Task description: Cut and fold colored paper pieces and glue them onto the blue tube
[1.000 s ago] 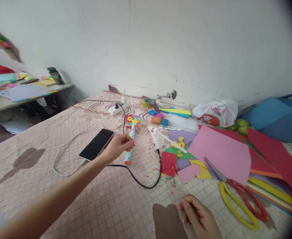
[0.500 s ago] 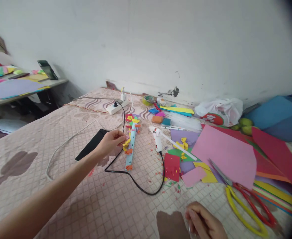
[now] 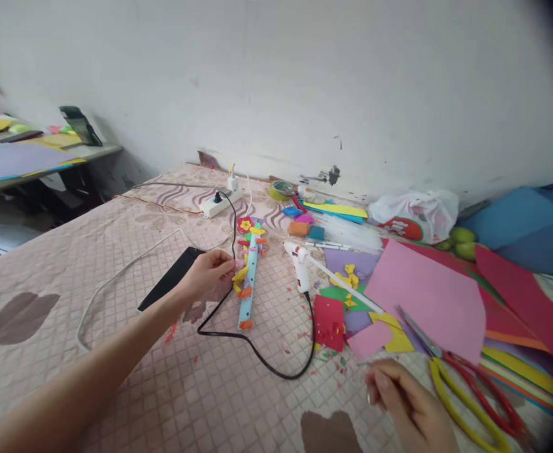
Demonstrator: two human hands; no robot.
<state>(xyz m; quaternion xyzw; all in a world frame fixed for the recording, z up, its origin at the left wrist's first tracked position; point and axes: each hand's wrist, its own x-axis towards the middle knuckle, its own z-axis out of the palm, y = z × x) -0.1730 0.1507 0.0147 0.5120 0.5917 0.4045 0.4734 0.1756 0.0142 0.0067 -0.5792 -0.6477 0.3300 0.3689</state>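
Clock positions are read from the blue strip, which lies lengthwise on the cloth-covered desk. At 10 o'clock, well apart, a side desk carries coloured sheets. At 9 o'clock lies the phone, partly covered by the left hand. That hand is just beside the strip, thumb and fingertips pressed together; whether they pinch anything cannot be told. The power strip sits at 11 o'clock. The flower, red with a yellow centre, is at 12 o'clock, by the far end of the blue strip, which bears yellow and orange pieces. The glue gun lies at 3 o'clock, glue stick projecting from its rear; its black cord loops toward 5 o'clock. The red sheet is at 4 o'clock. Farther out at 4 o'clock, the right hand has curled fingers against the thumb; what is pinched cannot be told. The pink sheet lies at 3 o'clock. The scissors rest at the right hand's 2 o'clock.
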